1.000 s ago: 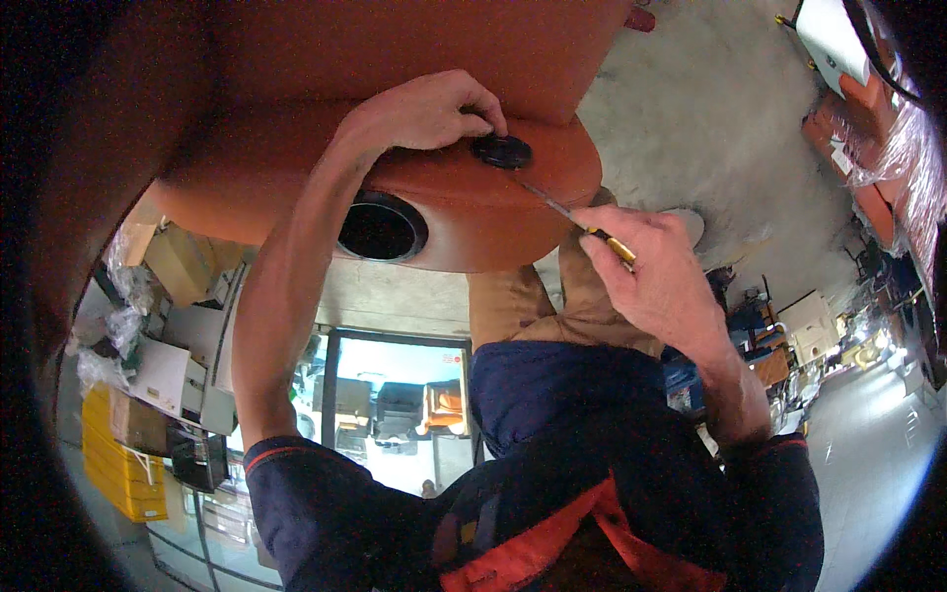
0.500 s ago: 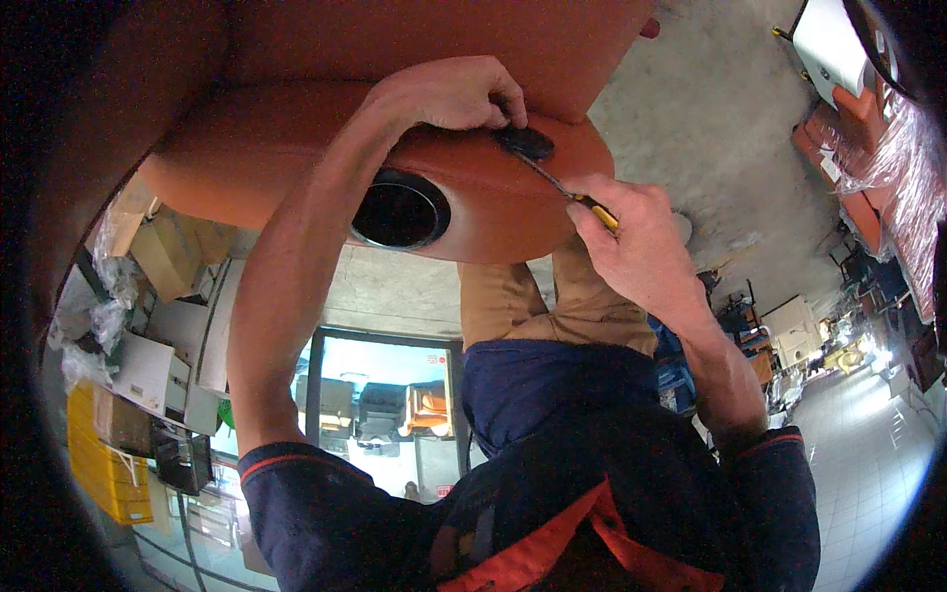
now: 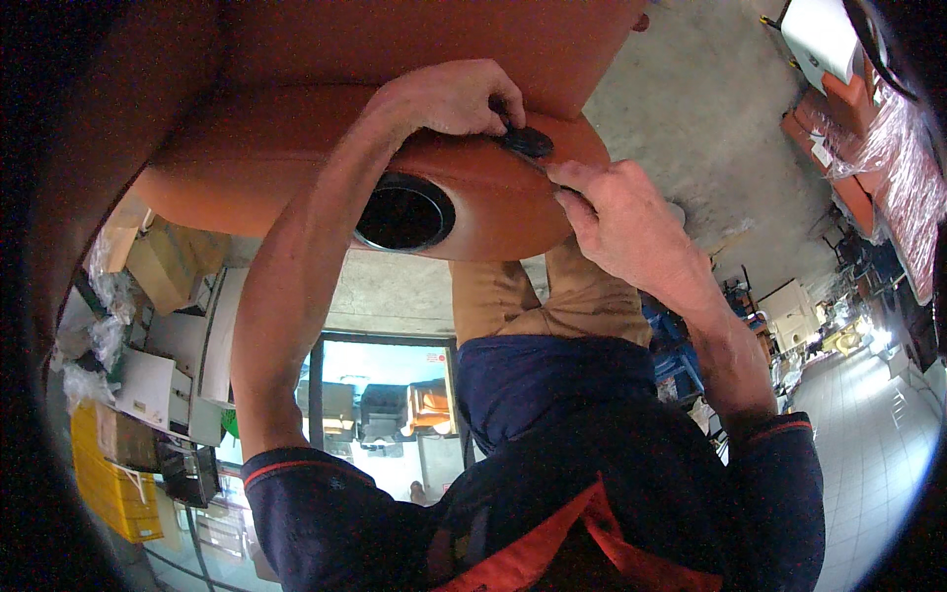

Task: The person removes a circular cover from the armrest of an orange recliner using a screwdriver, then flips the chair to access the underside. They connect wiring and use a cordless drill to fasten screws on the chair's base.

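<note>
A reddish-brown leather armrest (image 3: 488, 202) of a sofa lies in front of me. Set into its top is a small black oval disc (image 3: 530, 142), and nearer to me a round black cup holder (image 3: 402, 214) with a shiny rim. My left hand (image 3: 454, 99) reaches over the armrest, fingers curled and fingertips pinching at the disc's left edge. My right hand (image 3: 626, 222) is closed round a screwdriver, whose thin metal shaft (image 3: 534, 163) points at the disc's near edge. Its yellow and black handle, seen earlier, is now hidden inside the hand.
The sofa's seat back (image 3: 414, 39) rises beyond the armrest. Cardboard boxes (image 3: 163, 261) and a yellow crate (image 3: 113, 474) stand at left. Plastic-wrapped furniture (image 3: 903, 187) stands at far right. A glass door (image 3: 385, 395) is behind my legs.
My right hand has moved slightly up and left, closer to the disc, and turned so that the handle no longer shows. My left hand stays at the disc's edge.
</note>
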